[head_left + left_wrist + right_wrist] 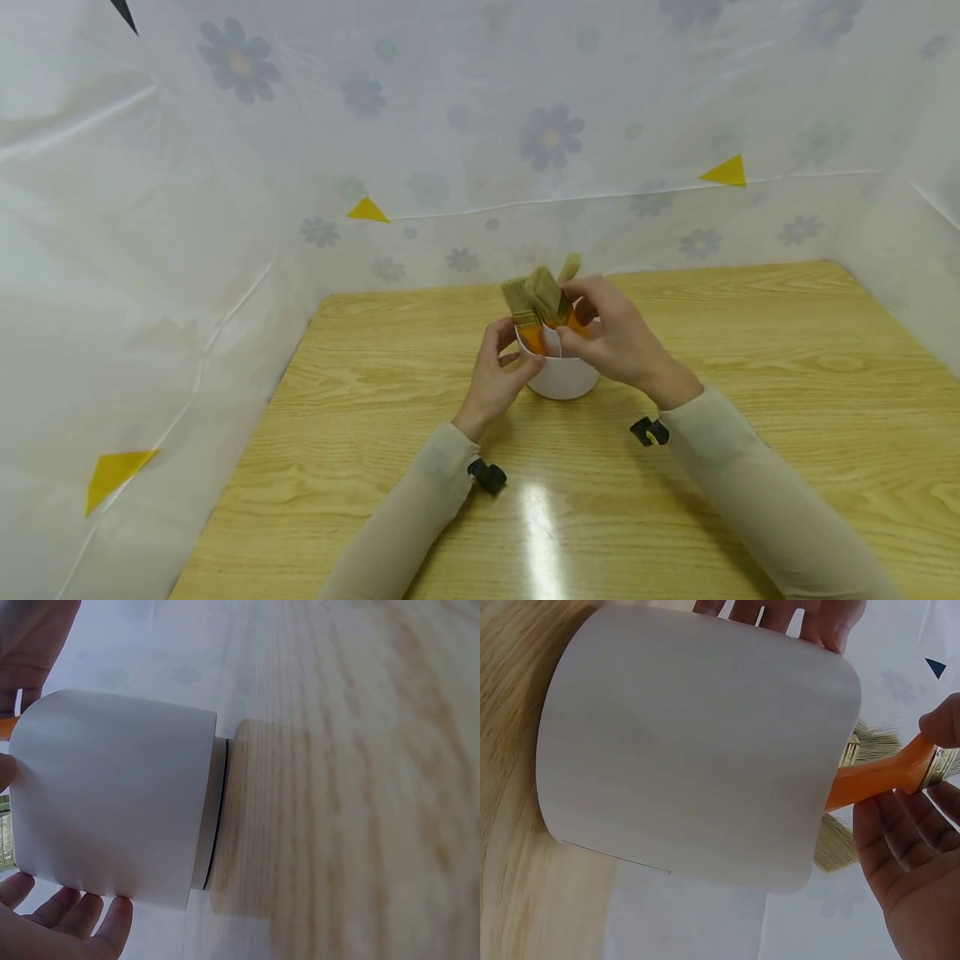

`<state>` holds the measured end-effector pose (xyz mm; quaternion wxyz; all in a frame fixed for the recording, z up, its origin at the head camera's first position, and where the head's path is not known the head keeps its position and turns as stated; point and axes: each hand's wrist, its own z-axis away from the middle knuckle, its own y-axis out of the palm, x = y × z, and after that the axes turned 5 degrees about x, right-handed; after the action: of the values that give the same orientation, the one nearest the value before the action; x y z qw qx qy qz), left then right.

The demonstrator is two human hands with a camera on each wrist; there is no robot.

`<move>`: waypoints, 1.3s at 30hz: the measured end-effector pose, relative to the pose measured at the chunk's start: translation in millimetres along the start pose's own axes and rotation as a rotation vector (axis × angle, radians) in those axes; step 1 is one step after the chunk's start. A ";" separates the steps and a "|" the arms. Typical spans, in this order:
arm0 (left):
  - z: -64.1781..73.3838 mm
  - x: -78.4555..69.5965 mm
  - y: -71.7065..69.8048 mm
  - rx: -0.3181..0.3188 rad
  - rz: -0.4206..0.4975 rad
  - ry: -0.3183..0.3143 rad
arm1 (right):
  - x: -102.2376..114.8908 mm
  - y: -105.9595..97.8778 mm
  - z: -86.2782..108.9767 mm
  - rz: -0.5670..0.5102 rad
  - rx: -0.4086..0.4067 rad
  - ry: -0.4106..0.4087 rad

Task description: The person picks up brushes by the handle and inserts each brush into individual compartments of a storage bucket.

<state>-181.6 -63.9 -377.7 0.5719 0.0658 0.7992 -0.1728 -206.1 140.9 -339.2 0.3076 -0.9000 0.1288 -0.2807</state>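
Note:
A white round container (564, 380) stands upright on the wooden table. My left hand (497, 377) holds it by the left side, thumb near the rim and fingers spread along the wall, as the left wrist view also shows. With my right hand (621, 340) I pinch a paintbrush near its metal band. Its orange handle (877, 778) points down into the container, bristles upward. Another flat paintbrush (522, 310) leans at the left side of the rim, bristles up. Behind them rises a further brush's bristles (571, 267). The lower handle ends are hidden inside the container.
The wood-grain table (390, 400) reaches back to a pale flower-printed sheet (450, 133), with similar sheeting at both sides. Yellow triangular markers (367, 210) are stuck on the sheeting. Small black devices (487, 477) sit at both wrists.

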 end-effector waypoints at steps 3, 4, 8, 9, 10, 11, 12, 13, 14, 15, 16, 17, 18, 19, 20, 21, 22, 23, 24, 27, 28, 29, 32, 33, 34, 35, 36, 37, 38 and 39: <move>0.1 -0.6 0.1 0.001 0.000 -0.001 | 0.1 1.1 1.3 -0.015 -0.006 0.003; 0.2 -0.8 0.0 0.003 -0.001 -0.002 | 0.4 1.2 1.5 -0.021 -0.005 0.003; -0.2 0.0 -0.7 0.010 -0.002 -0.003 | 0.1 1.9 2.0 -0.034 -0.002 0.002; -0.7 0.8 -0.7 0.009 -0.001 -0.002 | -0.2 2.0 2.3 -0.033 -0.002 0.002; -1.1 1.7 -0.7 0.007 -0.004 0.000 | -0.5 2.2 2.7 -0.031 -0.002 0.002; -2.3 5.4 -0.6 0.005 -0.002 0.003 | -1.0 2.5 3.4 -0.026 -0.004 0.004; -3.4 9.4 -0.5 0.002 -0.004 0.005 | -1.3 2.6 4.1 -0.022 -0.005 0.005; -4.5 13.7 -0.2 -0.002 -0.007 0.006 | -1.5 2.8 4.9 -0.020 -0.006 0.007; -5.6 18.1 -0.1 -0.007 -0.012 0.006 | -1.8 2.8 5.8 -0.017 -0.006 0.014; -6.7 22.3 0.1 -0.011 -0.016 0.005 | -2.2 2.8 6.4 -0.011 -0.006 0.020; -7.5 26.8 0.3 -0.014 -0.022 0.005 | -2.7 3.0 7.3 -0.003 -0.006 0.025; -8.4 31.3 0.4 -0.017 -0.024 0.003 | -2.9 3.1 8.1 0.003 -0.005 0.032; -8.6 33.0 0.5 -0.020 -0.028 0.002 | -3.2 3.2 8.8 0.007 -0.003 0.038; -8.5 34.3 0.6 -0.023 -0.031 0.001 | -3.4 3.5 9.4 0.011 -0.003 0.043; -8.4 35.2 0.7 -0.026 -0.030 0.002 | -3.6 3.6 9.8 0.014 -0.003 0.046; -8.2 35.5 0.8 -0.028 -0.029 0.003 | -3.8 4.0 10.3 0.015 -0.002 0.049; -8.0 36.0 0.8 -0.031 -0.029 0.005 | -4.1 4.6 10.9 0.018 -0.002 0.049; -7.6 36.1 0.7 -0.033 -0.029 0.007 | -4.1 5.1 11.3 0.015 -0.001 0.050; -7.4 36.0 0.7 -0.036 -0.028 0.009 | -4.4 5.6 11.9 0.018 -0.001 0.051; -7.4 35.8 0.6 -0.039 -0.026 0.010 | -5.0 6.9 13.6 0.012 0.005 0.053; -7.4 35.8 0.5 -0.038 -0.026 0.012 | -5.2 7.3 14.3 0.012 0.008 0.052; -7.6 35.9 0.5 -0.038 -0.025 0.012 | -5.4 7.7 14.9 0.010 0.012 0.052; -7.8 36.2 0.3 -0.036 -0.023 0.014 | -6.0 9.0 17.1 0.006 0.025 0.048; -7.8 36.5 0.2 -0.035 -0.022 0.013 | -6.2 9.4 17.8 0.006 0.029 0.046; -7.9 36.7 0.2 -0.033 -0.021 0.015 | -6.1 9.8 18.3 0.009 0.033 0.047; -7.9 36.7 0.1 -0.032 -0.022 0.014 | -6.1 10.2 18.9 0.010 0.036 0.047; -7.9 36.8 0.2 -0.029 -0.020 0.016 | -6.0 10.5 19.6 0.011 0.040 0.048; -7.8 36.9 0.2 -0.026 -0.016 0.019 | -5.9 10.7 20.3 0.012 0.044 0.050; -8.0 36.1 0.0 -0.020 -0.013 0.017 | -5.7 10.9 20.8 0.016 0.047 0.051; -7.0 31.4 -0.2 -0.014 -0.010 0.016 | -5.5 11.0 21.4 0.017 0.052 0.054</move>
<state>-198.5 -64.5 -405.1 0.5652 0.0592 0.8053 -0.1692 -198.7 144.9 -362.4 0.3296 -0.8827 0.1375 -0.3054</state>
